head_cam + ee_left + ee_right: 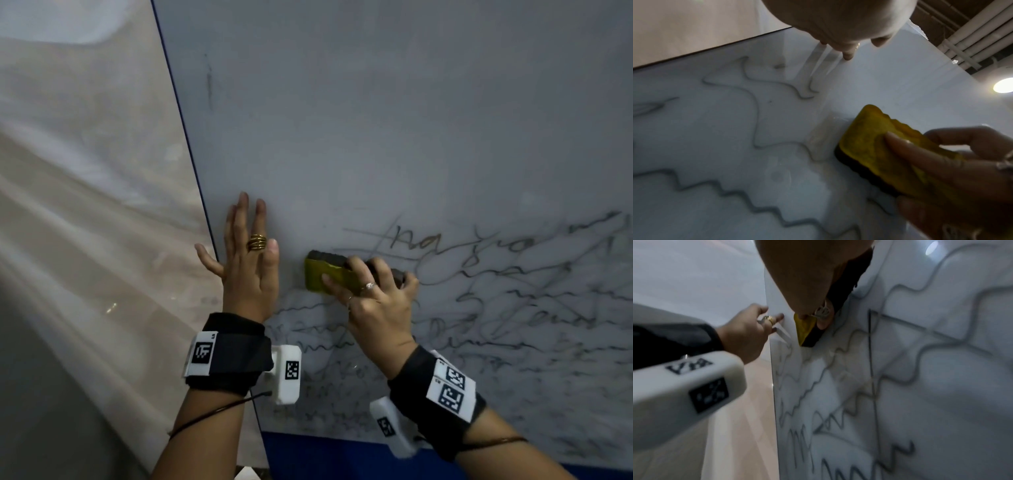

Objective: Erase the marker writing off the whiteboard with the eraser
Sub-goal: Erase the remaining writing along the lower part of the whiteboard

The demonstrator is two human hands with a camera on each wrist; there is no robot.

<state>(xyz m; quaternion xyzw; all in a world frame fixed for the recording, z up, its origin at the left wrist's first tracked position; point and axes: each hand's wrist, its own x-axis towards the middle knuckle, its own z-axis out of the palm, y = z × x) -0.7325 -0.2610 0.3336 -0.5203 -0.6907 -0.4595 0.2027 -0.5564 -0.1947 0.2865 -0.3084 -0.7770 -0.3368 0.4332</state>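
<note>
1. The whiteboard (376,120) is taken as the landmark: its upper part is seen wiped to a dull grey, with only a faint vertical smear left near its left edge.
2. The marker writing (513,308) is still spread over the lower right part of the whiteboard, in looping grey scrawls and zigzags that reach down to the blue strip (325,455) along its bottom edge. By this showing, the task is judged to be perhaps half done, with most of the lower rows left to clear.
3. The eraser (329,274) is pressed flat against the whiteboard at the upper left corner of the remaining writing, its dark felt face to the surface and its yellow back outward.
4. The eraser is gripped by the right hand (376,301), with fingers curled over the yellow back and the thumb on the far long side.
5. The left hand (248,260) is laid flat on the whiteboard just inside its left edge, fingers straight and spread, nothing held; a coiled gold ring (257,242) is worn on it.
6. The whiteboard is glossy and hard, and reflections are thrown by it; the eraser is a soft rectangular block with a scalloped edge, the yellow back looking worn and grubby.
7. A pale wall (85,205) is seen left of the whiteboard.
</note>
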